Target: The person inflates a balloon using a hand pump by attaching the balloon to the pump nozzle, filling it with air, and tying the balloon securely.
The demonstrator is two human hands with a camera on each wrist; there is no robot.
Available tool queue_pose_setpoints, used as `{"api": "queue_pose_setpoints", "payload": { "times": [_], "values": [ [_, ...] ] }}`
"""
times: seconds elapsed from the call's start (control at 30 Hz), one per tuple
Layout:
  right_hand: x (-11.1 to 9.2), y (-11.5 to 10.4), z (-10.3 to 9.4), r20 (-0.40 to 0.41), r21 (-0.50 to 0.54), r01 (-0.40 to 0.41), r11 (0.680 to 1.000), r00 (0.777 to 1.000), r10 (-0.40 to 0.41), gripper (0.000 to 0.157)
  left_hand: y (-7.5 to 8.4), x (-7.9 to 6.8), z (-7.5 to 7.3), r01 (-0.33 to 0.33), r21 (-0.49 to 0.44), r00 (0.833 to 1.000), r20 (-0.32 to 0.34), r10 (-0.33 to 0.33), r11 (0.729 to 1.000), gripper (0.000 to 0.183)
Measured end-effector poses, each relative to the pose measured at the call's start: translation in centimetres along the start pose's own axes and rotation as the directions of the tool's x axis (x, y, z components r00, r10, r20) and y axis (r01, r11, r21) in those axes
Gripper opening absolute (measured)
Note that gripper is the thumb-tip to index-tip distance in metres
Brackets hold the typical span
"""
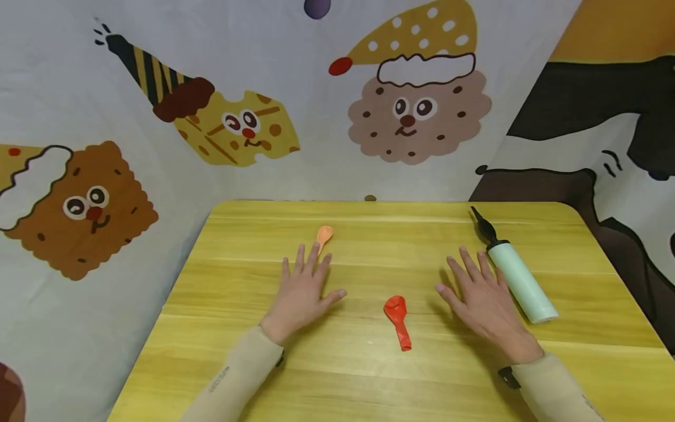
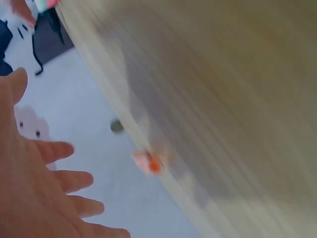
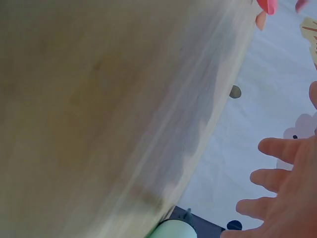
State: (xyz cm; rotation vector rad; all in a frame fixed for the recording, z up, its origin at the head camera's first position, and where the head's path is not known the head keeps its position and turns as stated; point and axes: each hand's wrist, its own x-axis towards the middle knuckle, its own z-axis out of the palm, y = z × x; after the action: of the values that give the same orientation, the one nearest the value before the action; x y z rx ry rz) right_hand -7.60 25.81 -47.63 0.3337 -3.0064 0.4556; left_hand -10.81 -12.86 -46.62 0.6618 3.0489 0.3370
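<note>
My left hand (image 1: 300, 296) is spread over the left half of the table, fingers straight and holding nothing. Just beyond its fingertips lies a small deflated orange balloon (image 1: 326, 234), also seen blurred in the left wrist view (image 2: 148, 162). A deflated red balloon (image 1: 398, 319) lies flat between the two hands, its neck toward the front. My right hand (image 1: 484, 308) is spread too, with nothing in its grasp. Close along its right side lies a pale green balloon pump (image 1: 524, 284) with a black nozzle; whether the fingers touch it I cannot tell.
The wooden table (image 1: 364, 381) has a light striped grain and rounded far corners. Behind it hangs a white cloth (image 1: 321, 135) printed with cartoon biscuits and cheese in party hats. Dark bands (image 1: 287, 356) show at both sleeve cuffs.
</note>
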Motion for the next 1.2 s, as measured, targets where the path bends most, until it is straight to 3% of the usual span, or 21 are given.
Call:
{"api": "queue_pose_setpoints", "payload": {
  "times": [0.17, 0.4, 0.53, 0.7, 0.83, 0.93, 1.0, 1.03, 1.13, 1.2],
  "values": [
    [0.0, 0.0, -0.6, -0.054, 0.029, 0.004, 1.0, 0.999, -0.002, 0.062, 3.0, 1.5, 0.5, -0.086, -0.033, 0.994, 0.066, 0.089, 0.996, 0.082],
    [-0.7, 0.6, -1.2, -0.076, 0.036, -0.025, 0.999, 0.997, 0.027, 0.056, 7.1, 3.2, 1.5, -0.213, -0.013, 0.964, 0.157, 0.213, 0.977, 0.072],
    [-1.2, 1.0, -1.5, -0.098, 0.027, -0.034, 0.999, 0.995, 0.037, 0.054, 8.6, 3.6, 2.5, -0.275, 0.024, 0.95, 0.162, 0.267, 0.961, 0.066],
    [-1.7, 1.5, -1.9, -0.148, 0.015, -0.017, 1.0, 0.989, 0.019, 0.051, 9.5, 4.0, 3.4, -0.306, 0.075, 0.946, 0.132, 0.294, 0.949, 0.053],
    [-2.1, 2.1, -2.3, -0.18, 0.012, -0.014, 1.0, 0.983, 0.016, 0.049, 9.5, 4.3, 3.4, -0.299, -0.033, 0.943, 0.143, 0.3, 0.954, 0.035],
    [-2.3, 2.8, -2.7, -0.175, 0.02, -0.028, 0.999, 0.984, 0.031, 0.05, 9.3, 4.7, 3.3, -0.227, -0.246, 0.949, 0.16, 0.271, 0.942, 0.023],
    [-2.4, 3.2, -3.0, -0.169, 0.025, -0.043, 0.999, 0.984, 0.047, 0.051, 9.1, 4.9, 3.1, -0.131, -0.431, 0.958, 0.177, 0.226, 0.893, 0.018],
    [-2.5, 3.4, -3.2, -0.171, 0.028, -0.05, 0.998, 0.984, 0.054, 0.051, 9.0, 5.1, 3.1, -0.073, -0.525, 0.962, 0.188, 0.2, 0.848, 0.016],
    [-2.6, 3.9, -3.7, -0.17, 0.034, -0.071, 0.997, 0.983, 0.076, 0.053, 8.4, 5.3, 3.0, 0.086, -0.746, 0.973, 0.206, 0.106, 0.661, 0.014],
    [-2.7, 4.2, -4.0, -0.165, 0.038, -0.086, 0.996, 0.982, 0.091, 0.054, 7.9, 5.6, 3.0, 0.139, -0.834, 0.978, 0.201, 0.058, 0.534, 0.013]
  ]
}}
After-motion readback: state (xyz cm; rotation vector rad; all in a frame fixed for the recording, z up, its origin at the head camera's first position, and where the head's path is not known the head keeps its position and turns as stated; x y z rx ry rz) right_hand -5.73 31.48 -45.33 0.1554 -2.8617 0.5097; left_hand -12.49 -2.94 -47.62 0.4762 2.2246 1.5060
